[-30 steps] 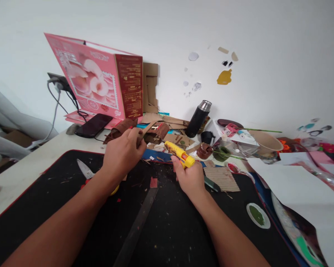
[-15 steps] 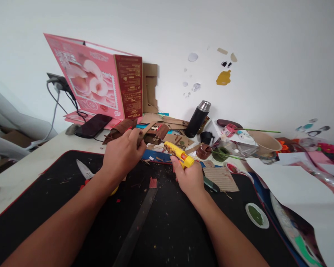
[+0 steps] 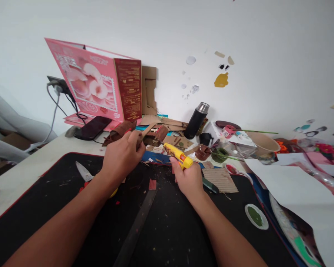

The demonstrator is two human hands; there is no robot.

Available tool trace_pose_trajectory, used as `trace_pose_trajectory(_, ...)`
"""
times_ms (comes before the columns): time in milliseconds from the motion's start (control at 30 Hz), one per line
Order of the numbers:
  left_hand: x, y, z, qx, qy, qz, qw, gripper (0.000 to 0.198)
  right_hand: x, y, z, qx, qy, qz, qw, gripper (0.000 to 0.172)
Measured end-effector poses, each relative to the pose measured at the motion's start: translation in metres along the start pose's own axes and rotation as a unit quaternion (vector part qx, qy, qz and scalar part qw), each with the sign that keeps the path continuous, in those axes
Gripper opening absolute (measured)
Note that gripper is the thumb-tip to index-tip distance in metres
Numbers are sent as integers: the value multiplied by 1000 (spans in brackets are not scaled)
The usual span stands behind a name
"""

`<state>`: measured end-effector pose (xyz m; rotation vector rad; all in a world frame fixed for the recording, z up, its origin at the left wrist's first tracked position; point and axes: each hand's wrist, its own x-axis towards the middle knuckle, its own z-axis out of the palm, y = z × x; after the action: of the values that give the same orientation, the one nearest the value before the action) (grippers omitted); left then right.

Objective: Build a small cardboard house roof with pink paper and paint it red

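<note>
Hardly any change this past second: view tipped slightly, my hands in same pose
Left hand (image 3: 123,154) pinched on tan strip (image 3: 148,131), brown piece (image 3: 162,132) at its 2 o'clock
Right hand (image 3: 189,180) wrapped round yellow glue gun (image 3: 179,154), nozzle towards 10 o'clock, near brown piece; contact, cannot tell
Same step seems in hand, nothing new begun
Scissors (image 3: 83,171) at left hand's 8 o'clock
</note>
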<state>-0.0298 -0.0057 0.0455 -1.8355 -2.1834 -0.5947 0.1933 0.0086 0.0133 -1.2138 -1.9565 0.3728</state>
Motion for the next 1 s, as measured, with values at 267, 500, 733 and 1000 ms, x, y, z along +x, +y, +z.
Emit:
trace_pose_trajectory(267,-1,-1,-2,-12,3,0,1000,31,-1,-1,0,-5,-7,4,1000,53)
trace_pose_trajectory(500,-1,-1,-1,-16,2,-4,1000,32,-1,1,0,-10,-6,-2,1000,54)
trace_pose_trajectory(733,-1,0,-1,-10,-3,-1,1000,33,0,0,-1,-6,-8,2,1000,56)
trace_pose_trajectory(1000,-2,2,-4,0,-7,2,1000,30,-1,0,-1,-3,-4,1,1000,54)
